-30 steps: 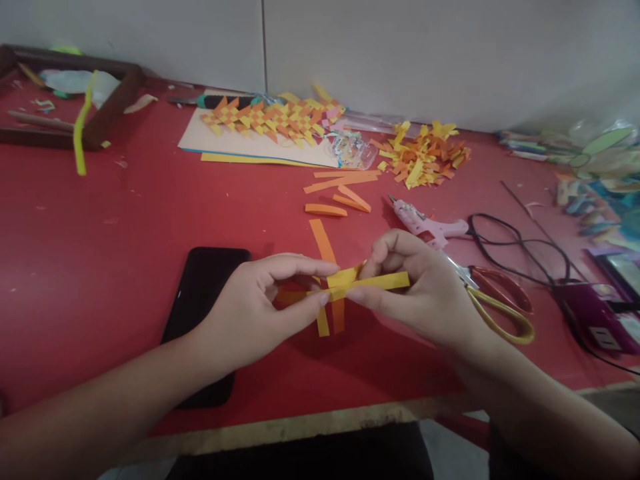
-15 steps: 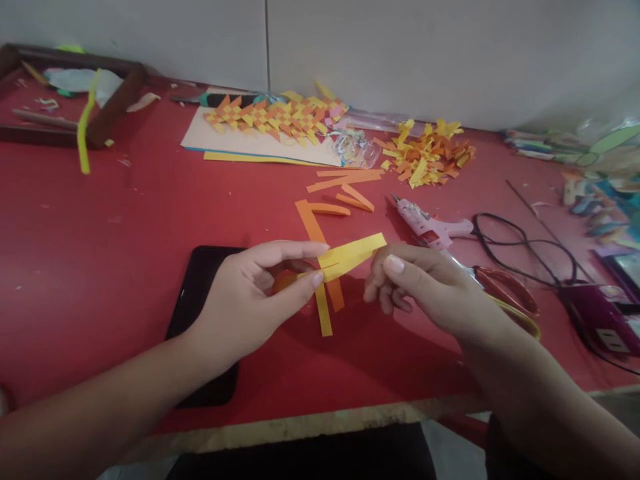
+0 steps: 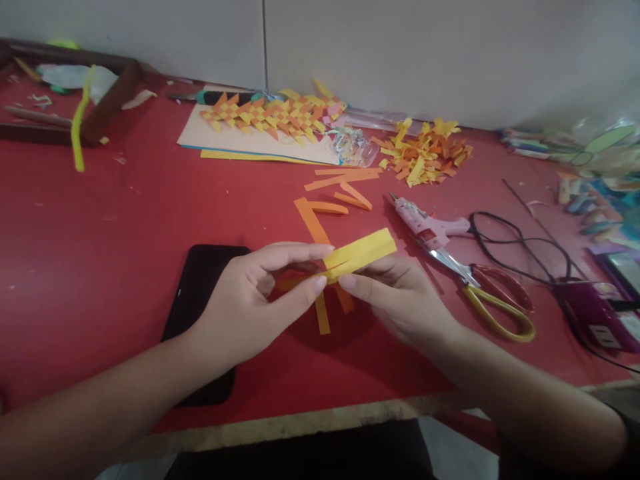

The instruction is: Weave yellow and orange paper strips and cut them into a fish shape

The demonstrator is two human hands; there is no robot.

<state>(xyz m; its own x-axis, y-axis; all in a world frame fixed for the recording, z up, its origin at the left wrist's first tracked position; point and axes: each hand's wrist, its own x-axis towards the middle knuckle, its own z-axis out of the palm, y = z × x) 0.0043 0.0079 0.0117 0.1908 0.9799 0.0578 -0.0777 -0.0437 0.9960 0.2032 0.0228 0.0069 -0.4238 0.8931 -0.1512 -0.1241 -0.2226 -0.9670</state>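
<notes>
Between the thumb and fingers of my left hand (image 3: 267, 290) are folded yellow paper strips (image 3: 364, 249), pinched at their left end. My right hand (image 3: 400, 293) also grips them, its thumb at the lower edge and its fingers behind, partly hidden. A yellow strip end (image 3: 323, 315) hangs below my left fingertips. An orange paper strip (image 3: 311, 220) shows behind the yellow ones; whether it is joined to them I cannot tell. Several loose orange strips (image 3: 345, 179) lie on the red table (image 3: 125, 267) just beyond my hands.
A black phone (image 3: 200, 273) lies under my left wrist. On the right are a pink glue gun (image 3: 433, 227), scissors (image 3: 493, 303) and a purple box with a cord (image 3: 590, 313). Behind are a woven paper chain (image 3: 270, 117), a pile of folded pieces (image 3: 430, 153) and a wooden frame (image 3: 113, 100).
My right hand has moved left and closed on the yellow strips, its thumb now near my left thumb. The strips have tilted, showing a broader face. The scissors are now more fully visible.
</notes>
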